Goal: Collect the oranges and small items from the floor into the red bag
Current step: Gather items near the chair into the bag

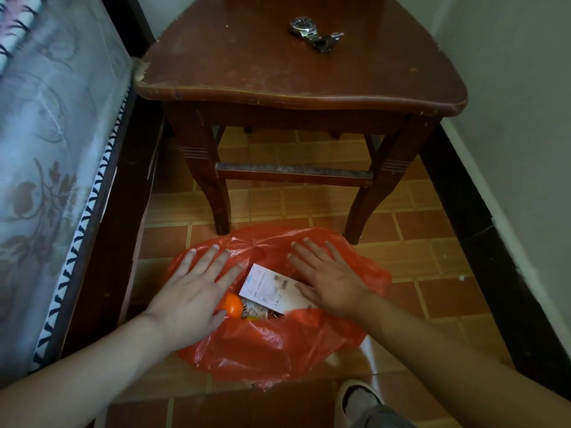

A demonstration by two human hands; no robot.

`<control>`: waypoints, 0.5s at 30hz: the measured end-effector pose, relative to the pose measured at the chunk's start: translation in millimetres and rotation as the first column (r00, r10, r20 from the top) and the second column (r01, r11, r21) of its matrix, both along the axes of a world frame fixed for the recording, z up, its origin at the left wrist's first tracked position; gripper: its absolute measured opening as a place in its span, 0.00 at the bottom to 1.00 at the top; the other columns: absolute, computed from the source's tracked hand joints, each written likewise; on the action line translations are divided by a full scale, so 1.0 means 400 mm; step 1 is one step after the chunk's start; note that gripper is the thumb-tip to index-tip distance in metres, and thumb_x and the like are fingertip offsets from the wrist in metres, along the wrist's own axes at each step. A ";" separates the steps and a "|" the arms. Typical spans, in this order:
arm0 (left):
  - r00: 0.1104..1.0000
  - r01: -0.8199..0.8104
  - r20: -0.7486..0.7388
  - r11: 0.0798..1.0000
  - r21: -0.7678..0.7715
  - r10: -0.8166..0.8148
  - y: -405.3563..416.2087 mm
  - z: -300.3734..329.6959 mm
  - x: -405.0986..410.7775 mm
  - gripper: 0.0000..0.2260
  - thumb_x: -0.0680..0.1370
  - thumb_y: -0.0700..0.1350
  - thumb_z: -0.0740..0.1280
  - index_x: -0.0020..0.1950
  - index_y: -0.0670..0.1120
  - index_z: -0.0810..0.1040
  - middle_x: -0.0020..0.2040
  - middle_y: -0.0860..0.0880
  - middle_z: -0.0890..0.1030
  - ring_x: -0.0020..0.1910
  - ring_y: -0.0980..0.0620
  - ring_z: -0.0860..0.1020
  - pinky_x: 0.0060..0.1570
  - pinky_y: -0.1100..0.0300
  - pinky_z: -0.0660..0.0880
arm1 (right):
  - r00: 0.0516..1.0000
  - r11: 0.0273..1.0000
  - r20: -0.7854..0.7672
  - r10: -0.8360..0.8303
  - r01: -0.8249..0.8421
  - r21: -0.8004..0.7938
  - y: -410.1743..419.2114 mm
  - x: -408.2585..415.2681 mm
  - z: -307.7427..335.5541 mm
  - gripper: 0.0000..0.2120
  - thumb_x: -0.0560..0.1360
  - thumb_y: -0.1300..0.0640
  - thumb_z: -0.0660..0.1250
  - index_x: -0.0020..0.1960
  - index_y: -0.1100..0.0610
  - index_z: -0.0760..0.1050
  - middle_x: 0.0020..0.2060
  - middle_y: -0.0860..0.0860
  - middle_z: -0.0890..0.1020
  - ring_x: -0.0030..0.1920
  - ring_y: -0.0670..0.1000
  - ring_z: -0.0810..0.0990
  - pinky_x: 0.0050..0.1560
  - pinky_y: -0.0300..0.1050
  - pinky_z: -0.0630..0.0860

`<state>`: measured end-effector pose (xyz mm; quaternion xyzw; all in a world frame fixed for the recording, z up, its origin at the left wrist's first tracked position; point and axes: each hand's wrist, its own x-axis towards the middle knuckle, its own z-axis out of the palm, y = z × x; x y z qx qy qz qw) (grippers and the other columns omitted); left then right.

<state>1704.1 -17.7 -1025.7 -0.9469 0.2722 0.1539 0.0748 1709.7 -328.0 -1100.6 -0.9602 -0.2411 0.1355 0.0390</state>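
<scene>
The crumpled red bag [272, 344] gapes on the floor, showing an orange [232, 305], a white slip [269, 288] and perhaps a wrapper, with the left hand [191, 291] and right hand [327, 279] spread flat, fingers wide, on its rim.

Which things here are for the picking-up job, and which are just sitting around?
For the job:
red bag
orange inside it
white paper slip inside it
left hand and right hand, flat on the bag

Just sitting around:
wooden chair
wristwatch on the chair
bed
</scene>
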 end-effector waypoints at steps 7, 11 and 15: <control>0.987 -0.076 0.119 0.975 -0.210 0.103 -0.029 0.163 0.101 0.34 0.80 0.64 0.59 0.84 0.54 0.57 0.84 0.49 0.57 0.83 0.48 0.52 0.81 0.43 0.52 | 0.975 0.971 0.208 -0.072 0.021 0.237 0.061 0.059 0.234 0.28 0.84 0.41 0.54 0.82 0.50 0.61 0.84 0.49 0.57 0.84 0.51 0.49 0.82 0.61 0.52; 0.957 -0.097 0.223 0.927 -0.362 0.187 -0.038 0.281 0.142 0.32 0.80 0.64 0.59 0.82 0.54 0.61 0.82 0.50 0.62 0.82 0.49 0.57 0.80 0.43 0.57 | 0.922 0.919 0.367 -0.121 -0.036 0.393 0.077 0.101 0.375 0.26 0.84 0.46 0.60 0.80 0.53 0.66 0.82 0.51 0.62 0.83 0.52 0.55 0.80 0.60 0.59; 0.922 -0.119 0.279 0.881 -0.459 0.270 -0.011 0.357 0.169 0.31 0.80 0.63 0.58 0.82 0.55 0.61 0.81 0.51 0.63 0.81 0.48 0.58 0.79 0.41 0.60 | 0.787 0.875 0.604 -0.129 -0.196 0.442 0.073 0.184 0.533 0.21 0.83 0.54 0.65 0.74 0.60 0.74 0.76 0.57 0.71 0.78 0.57 0.67 0.74 0.58 0.67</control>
